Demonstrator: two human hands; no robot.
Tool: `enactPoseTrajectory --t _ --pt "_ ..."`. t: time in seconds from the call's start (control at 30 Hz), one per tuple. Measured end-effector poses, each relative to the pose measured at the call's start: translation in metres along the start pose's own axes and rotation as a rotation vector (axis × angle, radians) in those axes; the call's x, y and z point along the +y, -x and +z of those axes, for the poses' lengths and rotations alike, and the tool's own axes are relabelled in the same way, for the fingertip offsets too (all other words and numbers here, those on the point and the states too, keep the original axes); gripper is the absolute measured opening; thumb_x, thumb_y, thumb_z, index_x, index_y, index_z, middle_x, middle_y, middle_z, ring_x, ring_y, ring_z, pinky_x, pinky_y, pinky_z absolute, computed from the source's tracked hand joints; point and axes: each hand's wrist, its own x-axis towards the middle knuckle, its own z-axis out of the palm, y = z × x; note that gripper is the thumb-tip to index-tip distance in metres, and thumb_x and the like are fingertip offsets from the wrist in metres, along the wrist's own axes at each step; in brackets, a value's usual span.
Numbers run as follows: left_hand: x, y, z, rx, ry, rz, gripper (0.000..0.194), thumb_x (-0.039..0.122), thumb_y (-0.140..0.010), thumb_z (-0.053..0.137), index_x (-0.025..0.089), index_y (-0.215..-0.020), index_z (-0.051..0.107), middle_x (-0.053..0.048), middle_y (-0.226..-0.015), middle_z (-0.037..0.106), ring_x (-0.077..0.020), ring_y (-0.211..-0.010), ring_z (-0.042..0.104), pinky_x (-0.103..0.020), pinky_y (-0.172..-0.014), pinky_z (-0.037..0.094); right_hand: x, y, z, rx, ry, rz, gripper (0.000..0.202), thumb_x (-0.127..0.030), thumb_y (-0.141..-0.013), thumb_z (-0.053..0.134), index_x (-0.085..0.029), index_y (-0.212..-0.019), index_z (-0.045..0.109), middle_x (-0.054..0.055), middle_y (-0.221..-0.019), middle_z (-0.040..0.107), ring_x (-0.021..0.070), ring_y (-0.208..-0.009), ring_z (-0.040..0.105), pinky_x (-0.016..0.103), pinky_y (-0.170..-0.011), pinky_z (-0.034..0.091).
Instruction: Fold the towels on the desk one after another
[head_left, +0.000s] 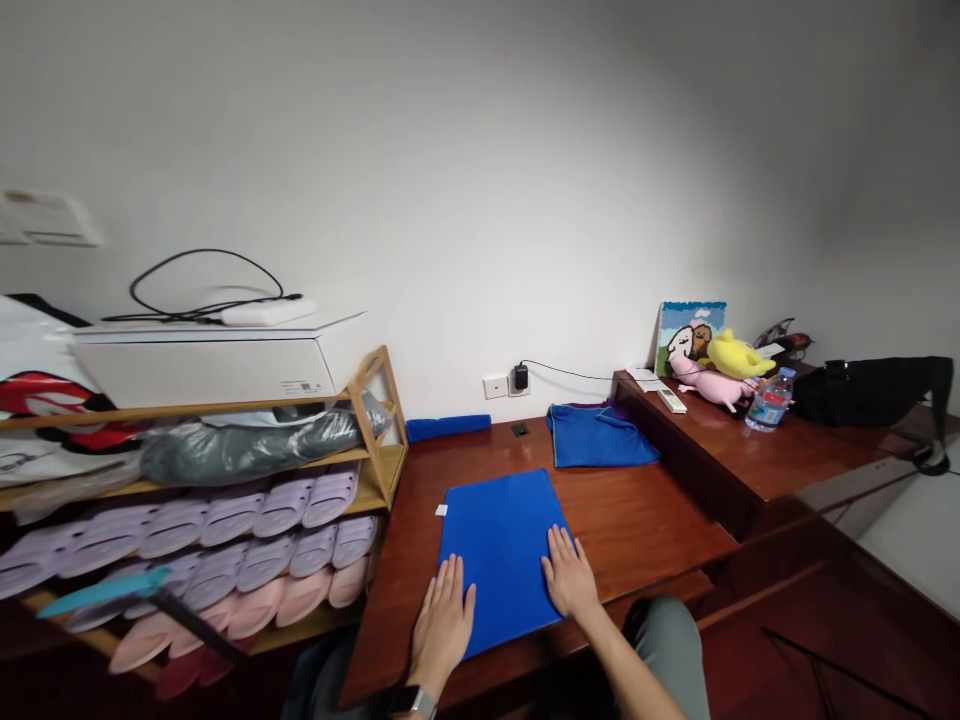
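A blue cloth (504,560) lies flat on the brown wooden table (637,520), with a small white tag at its upper left edge. My left hand (444,615) rests palm down on the cloth's left edge, its fingers stretched out. On the right edge lies my right hand (570,575), also palm down and with its fingers extended. Neither hand grips anything. Towards the back of the table are a rumpled blue cloth (600,437) and a rolled or folded blue cloth (448,428) against the wall.
At the left stands a wooden rack (381,465) with slippers and a white box (210,365). The raised surface on the right holds plush toys (712,385), a water bottle (769,403), a remote (672,401) and a black bag (862,390).
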Motion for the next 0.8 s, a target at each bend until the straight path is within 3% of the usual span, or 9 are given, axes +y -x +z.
enactPoseTrajectory --t 0.1,0.2,0.3,0.43,0.53,0.63,0.8 --pt "-0.005 0.003 -0.001 0.008 -0.002 -0.015 0.067 0.046 -0.106 0.025 0.01 -0.16 0.045 -0.014 -0.167 0.045 -0.0255 -0.155 0.043 -0.047 -0.129 0.036 0.012 0.003 -0.009 -0.021 0.019 0.039 0.066 -0.044 -0.11 0.023 -0.013 -0.169 0.027 0.007 -0.174 0.023 0.0236 -0.163 0.02 0.045 -0.133 0.016" --pt "-0.002 0.0 -0.005 0.008 -0.011 0.005 0.067 0.045 -0.106 0.025 0.008 -0.156 0.05 -0.016 -0.164 0.049 -0.027 -0.154 0.046 -0.049 -0.129 0.036 0.006 -0.001 -0.017 -0.061 0.029 0.063 0.068 -0.044 -0.11 0.022 -0.009 -0.168 0.028 0.009 -0.174 0.024 0.0259 -0.163 0.02 0.046 -0.133 0.016" --pt "0.011 -0.011 -0.014 0.003 -0.01 0.036 0.067 0.042 -0.106 0.024 0.005 -0.155 0.05 -0.017 -0.164 0.049 -0.0278 -0.154 0.046 -0.05 -0.129 0.035 -0.019 -0.011 -0.019 -0.034 0.012 0.053 0.067 -0.043 -0.111 0.02 -0.01 -0.167 0.031 0.01 -0.174 0.023 0.0268 -0.163 0.018 0.047 -0.133 0.016" --pt "0.036 -0.029 -0.024 -0.074 0.017 0.069 0.064 0.038 -0.107 0.024 0.008 -0.158 0.046 -0.014 -0.166 0.045 -0.0255 -0.156 0.042 -0.047 -0.13 0.036 -0.062 -0.022 -0.007 0.004 -0.078 -0.131 0.064 -0.042 -0.112 0.018 -0.015 -0.168 0.033 0.007 -0.174 0.026 0.024 -0.163 0.019 0.045 -0.133 0.015" --pt "0.041 -0.031 -0.021 -0.139 0.035 0.062 0.065 0.041 -0.106 0.027 0.009 -0.159 0.045 -0.014 -0.167 0.043 -0.0257 -0.157 0.04 -0.048 -0.13 0.035 -0.072 -0.022 0.008 -0.019 -0.108 -0.207 0.063 -0.043 -0.112 0.019 -0.016 -0.168 0.033 0.007 -0.173 0.03 0.0228 -0.163 0.021 0.045 -0.134 0.014" --pt "0.028 -0.024 -0.014 -0.124 0.038 0.02 0.067 0.045 -0.106 0.028 0.009 -0.16 0.043 -0.015 -0.169 0.041 -0.0272 -0.158 0.037 -0.049 -0.131 0.032 -0.054 -0.019 0.011 -0.017 -0.075 -0.154 0.064 -0.043 -0.112 0.019 -0.016 -0.168 0.031 0.007 -0.173 0.028 0.0224 -0.163 0.02 0.046 -0.134 0.013" --pt "-0.004 -0.009 -0.01 -0.089 0.027 -0.078 0.07 0.046 -0.106 0.024 0.009 -0.162 0.04 -0.015 -0.17 0.039 -0.029 -0.158 0.038 -0.052 -0.13 0.032 -0.003 -0.014 -0.01 -0.046 0.015 0.015 0.066 -0.043 -0.111 0.021 -0.014 -0.169 0.025 0.007 -0.175 0.022 0.0227 -0.164 0.017 0.045 -0.134 0.012"
